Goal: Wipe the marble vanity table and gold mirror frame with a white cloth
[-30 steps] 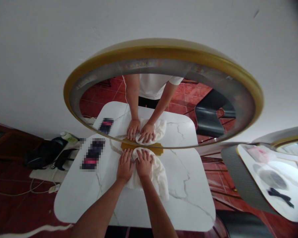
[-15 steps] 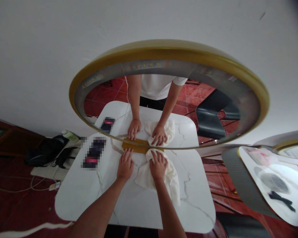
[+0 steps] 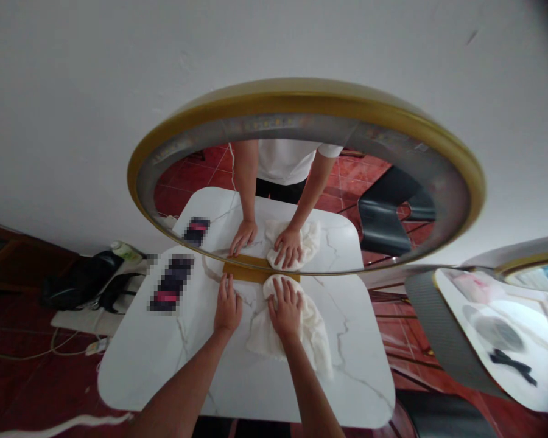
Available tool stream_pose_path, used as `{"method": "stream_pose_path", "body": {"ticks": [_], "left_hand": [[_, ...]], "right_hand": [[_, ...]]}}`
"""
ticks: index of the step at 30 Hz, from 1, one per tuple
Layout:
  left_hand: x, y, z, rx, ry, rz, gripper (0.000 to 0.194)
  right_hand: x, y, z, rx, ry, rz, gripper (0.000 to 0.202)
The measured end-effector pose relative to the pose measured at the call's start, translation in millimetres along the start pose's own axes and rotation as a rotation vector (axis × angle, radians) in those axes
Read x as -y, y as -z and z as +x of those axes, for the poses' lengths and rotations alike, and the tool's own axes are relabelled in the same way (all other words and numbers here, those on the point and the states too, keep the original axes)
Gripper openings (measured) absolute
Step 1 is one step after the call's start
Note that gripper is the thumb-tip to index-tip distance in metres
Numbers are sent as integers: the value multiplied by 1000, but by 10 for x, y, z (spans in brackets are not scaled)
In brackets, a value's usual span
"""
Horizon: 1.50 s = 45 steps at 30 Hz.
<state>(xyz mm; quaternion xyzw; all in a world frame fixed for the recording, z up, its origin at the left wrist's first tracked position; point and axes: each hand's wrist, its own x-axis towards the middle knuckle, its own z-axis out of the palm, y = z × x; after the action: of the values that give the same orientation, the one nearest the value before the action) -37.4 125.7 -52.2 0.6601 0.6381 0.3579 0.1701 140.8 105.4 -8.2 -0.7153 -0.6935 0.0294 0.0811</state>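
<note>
A crumpled white cloth point(image 3: 317, 337) lies on the white marbled table point(image 3: 356, 377), up against the gold base point(image 3: 251, 275) of a round mirror. My right hand point(image 3: 285, 307) rests flat on the cloth with its fingers spread, pressing on its upper left part. To the left, my left hand point(image 3: 228, 307) touches the tabletop at the front left edge of the gold base, its fingers extended and nothing in them. The mirror point(image 3: 305, 100) shows both hands and the cloth reflected.
A blurred-out dark phone-like item point(image 3: 172, 283) lies on the table's left side. Beyond the left edge are a black bag point(image 3: 82, 277), a bottle point(image 3: 125, 250) and cables. A black chair point(image 3: 442, 417) and second table point(image 3: 475, 304) stand at right.
My right hand has slid slightly left on the cloth, bunching it a little leftward. My left hand has turned, with its fingers drawn closer together near the base's left end.
</note>
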Motion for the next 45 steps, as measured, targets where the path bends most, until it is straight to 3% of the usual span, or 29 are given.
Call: {"method": "stream_pose_path", "body": {"ticks": [7,11,16,23,27,38,42,45], "left_hand": [[29,-20,-31,16,17,-45,61],[42,-25,-34,25,40,-48,60],[46,-17,-29,24,27,-42,60],[0,29,-16,14,5,-33,61],[-17,47,-23,-8,-4,-30,61],[102,156,-24,35,-41,-157,62],[221,388,-257,97,-103,-32,62],[343,577,-540,124,-184,83,63]], "right_hand": [[480,-108,69,33,214,94,51],[612,-137,119,66,277,124,48],[502,-77,96,53,277,118,49],[-2,-14,-128,-14,16,0,54],[-159,-22,-217,-7,-31,-38,55],[-8,62,-445,-7,-31,15,65],[127,89,-617,8,47,56,70],[258,195,-740,56,185,106,75]]}}
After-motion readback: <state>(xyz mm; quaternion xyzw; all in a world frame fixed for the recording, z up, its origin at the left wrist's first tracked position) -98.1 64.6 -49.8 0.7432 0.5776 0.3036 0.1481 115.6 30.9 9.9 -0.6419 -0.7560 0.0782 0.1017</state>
